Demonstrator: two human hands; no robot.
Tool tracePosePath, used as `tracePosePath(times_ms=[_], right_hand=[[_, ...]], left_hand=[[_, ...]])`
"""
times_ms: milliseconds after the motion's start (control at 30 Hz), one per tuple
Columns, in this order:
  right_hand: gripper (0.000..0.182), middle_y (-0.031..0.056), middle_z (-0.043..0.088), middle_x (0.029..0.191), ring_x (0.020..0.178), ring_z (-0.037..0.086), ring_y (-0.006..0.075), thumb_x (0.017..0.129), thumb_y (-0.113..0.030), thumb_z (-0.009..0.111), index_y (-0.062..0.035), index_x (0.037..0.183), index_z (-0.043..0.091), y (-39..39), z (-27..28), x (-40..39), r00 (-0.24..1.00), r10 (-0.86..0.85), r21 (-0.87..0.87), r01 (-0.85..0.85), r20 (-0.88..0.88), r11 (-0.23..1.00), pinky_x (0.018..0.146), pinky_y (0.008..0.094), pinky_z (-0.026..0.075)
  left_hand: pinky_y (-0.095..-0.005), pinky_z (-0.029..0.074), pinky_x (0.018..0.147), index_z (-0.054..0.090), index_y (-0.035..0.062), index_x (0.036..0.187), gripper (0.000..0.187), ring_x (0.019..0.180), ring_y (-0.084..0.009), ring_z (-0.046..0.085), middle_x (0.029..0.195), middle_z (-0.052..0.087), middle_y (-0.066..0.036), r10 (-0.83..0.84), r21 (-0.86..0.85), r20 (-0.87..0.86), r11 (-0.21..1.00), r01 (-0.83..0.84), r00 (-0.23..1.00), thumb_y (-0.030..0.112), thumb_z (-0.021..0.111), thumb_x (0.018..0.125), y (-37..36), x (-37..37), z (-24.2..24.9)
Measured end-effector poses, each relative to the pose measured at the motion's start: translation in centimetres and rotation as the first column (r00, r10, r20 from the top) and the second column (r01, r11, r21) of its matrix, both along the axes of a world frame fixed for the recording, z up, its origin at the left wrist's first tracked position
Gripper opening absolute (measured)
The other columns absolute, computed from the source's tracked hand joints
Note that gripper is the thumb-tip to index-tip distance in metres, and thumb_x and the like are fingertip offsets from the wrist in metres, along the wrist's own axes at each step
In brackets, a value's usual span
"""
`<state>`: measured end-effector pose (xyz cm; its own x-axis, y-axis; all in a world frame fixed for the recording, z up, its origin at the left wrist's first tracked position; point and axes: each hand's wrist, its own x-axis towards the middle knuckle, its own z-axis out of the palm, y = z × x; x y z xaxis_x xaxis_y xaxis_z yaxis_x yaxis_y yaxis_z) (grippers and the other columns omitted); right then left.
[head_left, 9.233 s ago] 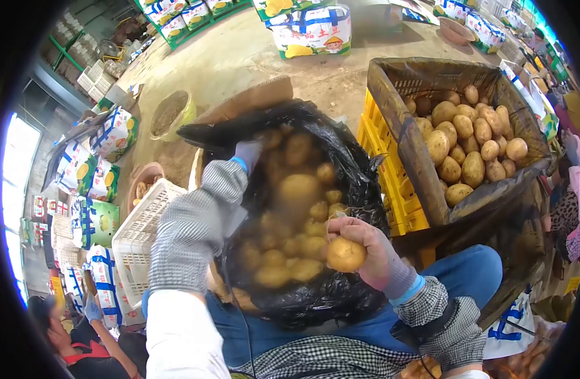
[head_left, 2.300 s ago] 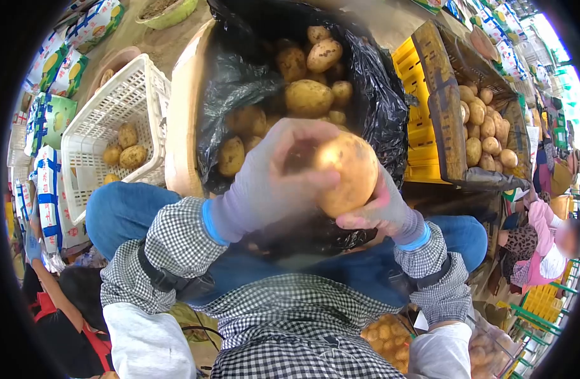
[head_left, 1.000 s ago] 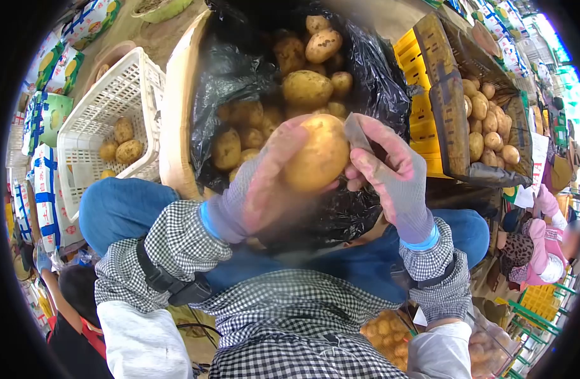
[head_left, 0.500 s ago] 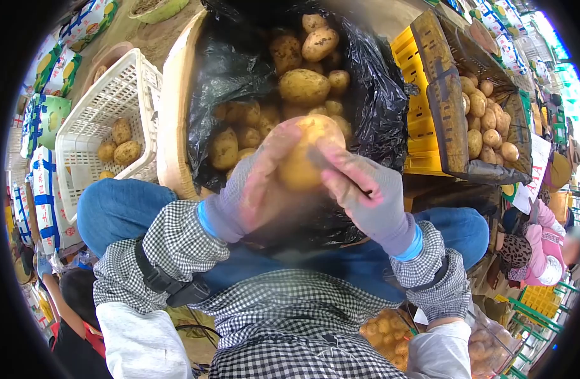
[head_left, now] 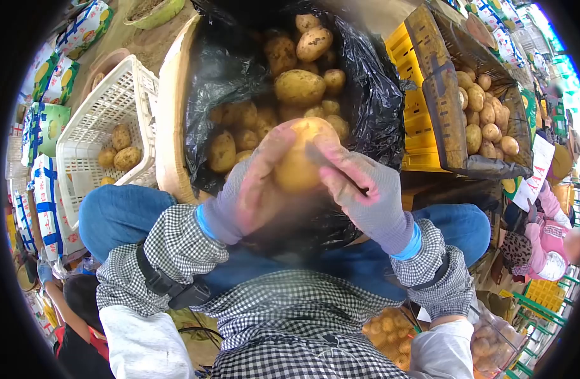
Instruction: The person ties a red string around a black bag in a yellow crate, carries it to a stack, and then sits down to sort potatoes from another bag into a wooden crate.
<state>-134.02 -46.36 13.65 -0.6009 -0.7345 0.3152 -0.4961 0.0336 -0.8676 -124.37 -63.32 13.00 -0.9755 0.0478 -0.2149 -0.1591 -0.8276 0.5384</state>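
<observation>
A large yellow potato (head_left: 297, 165) is held above the black-lined box, in front of my body. My left hand (head_left: 259, 169), in a grey glove with pink fingers, is closed around the potato's left side. My right hand (head_left: 364, 189), gloved alike, is pinched at the potato's right side. Between its thumb and fingers shows a thin dark grey piece that looks like the blade of a small knife (head_left: 316, 155), against the potato's skin; its handle is hidden in the glove. Beneath lie several soil-marked potatoes (head_left: 300, 86) in the black plastic liner (head_left: 371, 82).
At left stands a white plastic basket (head_left: 106, 101) with several potatoes. On the right, a dark-lined crate (head_left: 443, 120) of potatoes rests by a yellow crate (head_left: 419, 126). Printed cartons (head_left: 46, 120) line the far left. Other people (head_left: 546, 237) sit at both sides.
The potato and both hands stay nearly in place, with the grip much the same. The view has shifted slightly, so the surroundings sit a little differently.
</observation>
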Motion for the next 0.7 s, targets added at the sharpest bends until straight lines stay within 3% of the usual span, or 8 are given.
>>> tracePosePath(times_ms=[33, 133, 300, 467, 567, 600, 667, 700], right_hand=[[0.034, 0.0047, 0.067, 0.105, 0.072, 0.055, 0.0036, 0.091, 0.003, 0.059, 0.0028, 0.125, 0.059, 0.0, -0.1, 0.0, 0.989, 0.033, 0.005, -0.032, -0.144, 0.999, 0.063, 0.0186, 0.05], [0.036, 0.0018, 0.064, 0.091, 0.06, 0.048, 0.0001, 0.095, -0.003, 0.054, -0.005, 0.131, 0.056, -0.2, 0.4, -0.4, 0.918, -0.185, 0.021, 0.189, 0.35, 0.982, 0.05, 0.0154, 0.04], [0.039, -0.001, 0.06, 0.081, 0.049, 0.039, -0.0016, 0.096, -0.009, 0.052, -0.0096, 0.135, 0.053, 0.0, 2.5, -1.0, 0.731, -0.293, 0.177, 0.235, 0.616, 0.956, 0.042, 0.0132, 0.03], [0.039, 0.0048, 0.063, 0.097, 0.054, 0.044, 0.0001, 0.096, -0.005, 0.048, -0.0046, 0.136, 0.051, -0.2, 2.8, 0.2, 0.85, -0.093, -0.072, 0.152, 0.519, 0.986, 0.047, 0.014, 0.037], [0.041, 0.0119, 0.06, 0.119, 0.061, 0.051, 0.0067, 0.096, 0.002, 0.046, -0.0009, 0.136, 0.049, -0.3, 0.7, 0.3, 0.99, 0.006, -0.07, 0.004, 0.14, 0.998, 0.062, 0.0208, 0.049], [0.041, 0.0125, 0.059, 0.121, 0.062, 0.052, 0.0079, 0.095, 0.003, 0.046, -0.0006, 0.136, 0.049, -0.1, 0.4, 0.3, 0.994, 0.048, -0.073, -0.041, 0.098, 0.996, 0.064, 0.0222, 0.051], [0.039, 0.0101, 0.06, 0.114, 0.061, 0.052, 0.0072, 0.097, -0.004, 0.047, -0.0012, 0.136, 0.048, -0.3, 0.2, 0.4, 0.946, 0.001, -0.109, 0.037, 0.323, 0.993, 0.059, 0.0218, 0.049], [0.039, 0.0088, 0.06, 0.11, 0.061, 0.051, 0.0069, 0.098, -0.008, 0.047, -0.0015, 0.136, 0.048, -0.7, 0.3, 0.4, 0.903, -0.022, -0.129, 0.086, 0.429, 0.988, 0.056, 0.0217, 0.048]], left_hand=[[-0.0495, 0.044, 0.103, 0.042, 0.01, 0.139, 0.048, 0.125, -0.0265, 0.05, 0.136, 0.049, -0.011, 0.006, 0.038, 0.013, 0.999, -0.006, 1.0, 0.037, 0.048, 0.1, 0.0, 0.1, 0.1], [-0.0497, 0.045, 0.101, 0.042, 0.01, 0.138, 0.048, 0.123, -0.0271, 0.052, 0.135, 0.05, -0.011, 0.032, 0.086, 0.087, 0.996, -0.039, 0.996, 0.037, 0.048, 0.099, 0.2, 0.1, 0.7], [-0.0498, 0.047, 0.099, 0.042, 0.0106, 0.138, 0.048, 0.121, -0.0272, 0.054, 0.135, 0.052, -0.011, 0.052, 0.083, 0.111, 0.995, -0.061, 0.993, 0.038, 0.049, 0.099, 0.1, -0.1, 1.6], [-0.0402, 0.044, 0.102, 0.037, 0.0051, 0.14, 0.044, 0.122, -0.0214, 0.051, 0.134, 0.049, -0.011, 0.029, 0.144, 0.064, 0.989, -0.038, 0.998, 0.03, 0.037, 0.104, -0.1, 0.1, 1.8], [-0.0364, 0.042, 0.103, 0.037, 0.0037, 0.139, 0.044, 0.12, -0.0211, 0.052, 0.132, 0.05, -0.012, 0.025, -0.068, -0.036, 0.997, -0.027, 0.999, 0.03, 0.036, 0.104, -0.1, 0.1, 1.1], [-0.0355, 0.042, 0.103, 0.037, 0.0033, 0.139, 0.044, 0.119, -0.0212, 0.052, 0.131, 0.051, -0.012, 0.034, 0.005, -0.008, 0.999, -0.034, 0.999, 0.03, 0.036, 0.104, -0.1, 0.1, 1.3], [-0.0339, 0.041, 0.103, 0.038, 0.0025, 0.138, 0.044, 0.118, -0.0215, 0.053, 0.13, 0.051, -0.012, 0.045, 0.146, 0.048, 0.988, -0.051, 0.998, 0.03, 0.037, 0.104, -0.1, 0.0, 1.8], [-0.0343, 0.041, 0.103, 0.038, 0.0025, 0.138, 0.045, 0.118, -0.0217, 0.053, 0.13, 0.051, -0.012, 0.063, 0.058, 0.035, 0.996, -0.065, 0.997, 0.031, 0.038, 0.104, -0.2, 0.0, 1.6]])
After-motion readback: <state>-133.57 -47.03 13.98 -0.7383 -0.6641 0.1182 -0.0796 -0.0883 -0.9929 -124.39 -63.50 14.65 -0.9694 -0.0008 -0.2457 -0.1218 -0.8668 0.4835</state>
